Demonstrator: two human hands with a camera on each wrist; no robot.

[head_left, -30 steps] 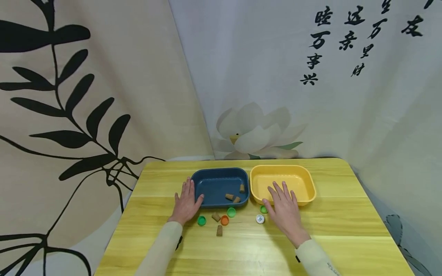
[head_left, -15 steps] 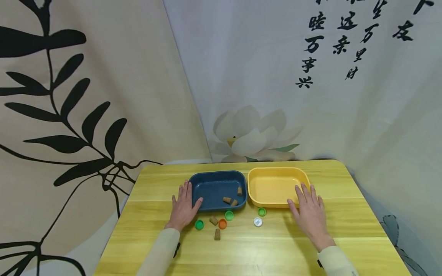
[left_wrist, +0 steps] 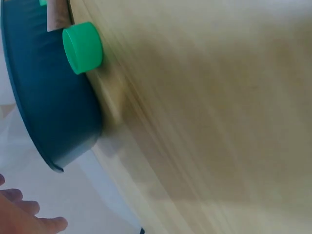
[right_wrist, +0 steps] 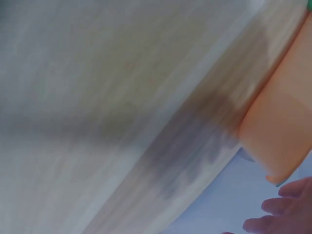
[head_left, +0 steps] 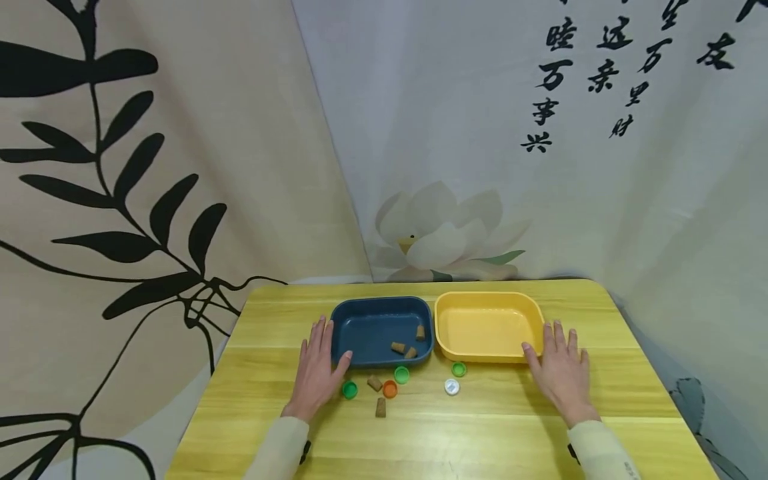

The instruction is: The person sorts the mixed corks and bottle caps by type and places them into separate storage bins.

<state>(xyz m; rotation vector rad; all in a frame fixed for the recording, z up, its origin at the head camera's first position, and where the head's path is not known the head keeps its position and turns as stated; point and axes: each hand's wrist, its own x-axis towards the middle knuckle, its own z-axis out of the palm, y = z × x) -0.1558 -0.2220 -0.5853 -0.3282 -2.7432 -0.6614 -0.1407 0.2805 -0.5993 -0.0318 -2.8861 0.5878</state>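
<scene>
My left hand (head_left: 315,372) is at the left side of the blue tray (head_left: 360,319), fingers extended, holding nothing. In the left wrist view its fingertips (left_wrist: 29,207) show low at the corner, below the tray's rim. My right hand (head_left: 561,373) is by the right front corner of the yellow tray (head_left: 480,323), with straight fingers and nothing in its grasp. Part of that hand (right_wrist: 287,207) also appears in the right wrist view, just under the tray corner. Three corks (head_left: 399,347) lie inside the blue tray.
In front of the trays lie a green bottle cap (head_left: 350,389), two more green caps (head_left: 402,375) (head_left: 459,369), an orange cap (head_left: 389,389), a white cap (head_left: 452,387) and two corks (head_left: 381,407). A printed cloth (head_left: 444,133) hangs behind the wooden table (head_left: 456,440).
My right hand has moved right, from over the yellow tray's front edge to its right side. The left hand has shifted slightly lower beside the blue tray. Caps and corks stay put.
</scene>
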